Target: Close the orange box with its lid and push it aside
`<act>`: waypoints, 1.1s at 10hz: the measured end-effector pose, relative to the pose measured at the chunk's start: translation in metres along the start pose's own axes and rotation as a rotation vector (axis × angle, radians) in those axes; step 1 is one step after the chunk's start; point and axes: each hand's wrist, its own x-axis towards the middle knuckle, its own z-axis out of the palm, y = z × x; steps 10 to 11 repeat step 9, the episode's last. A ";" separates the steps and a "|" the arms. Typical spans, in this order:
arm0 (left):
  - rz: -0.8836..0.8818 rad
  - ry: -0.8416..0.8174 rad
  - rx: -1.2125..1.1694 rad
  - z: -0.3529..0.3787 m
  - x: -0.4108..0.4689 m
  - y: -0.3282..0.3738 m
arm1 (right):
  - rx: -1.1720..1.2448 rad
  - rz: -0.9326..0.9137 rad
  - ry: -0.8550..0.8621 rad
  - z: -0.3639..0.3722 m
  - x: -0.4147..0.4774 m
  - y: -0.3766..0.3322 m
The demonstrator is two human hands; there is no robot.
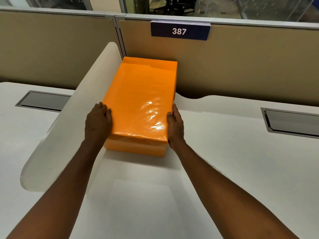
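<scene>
An orange box (136, 149) stands on the white desk with its glossy orange lid (143, 95) sitting down over it, so the box is closed. Its far end touches the beige partition. My left hand (98, 120) presses against the lid's near left side, thumb on top of the edge. On the opposite side, my right hand (174, 125) is flat against the near right side of the lid. Both hands clasp the box between them.
A white curved divider (72, 128) rises just left of the box. The beige partition (241, 66) carries a blue sign reading 387 (179, 31). Two grey cable hatches (43, 100) (291, 121) are set into the white desk (224, 152) on either side.
</scene>
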 end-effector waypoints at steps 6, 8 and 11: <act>0.145 0.086 0.009 -0.023 -0.015 0.022 | -0.323 0.028 -0.064 -0.010 -0.009 -0.018; 0.265 0.066 -0.041 -0.026 -0.059 0.059 | -0.380 0.083 0.042 -0.048 -0.030 -0.017; 0.356 -0.049 -0.087 -0.015 -0.096 0.103 | -0.526 0.065 0.083 -0.084 -0.057 -0.018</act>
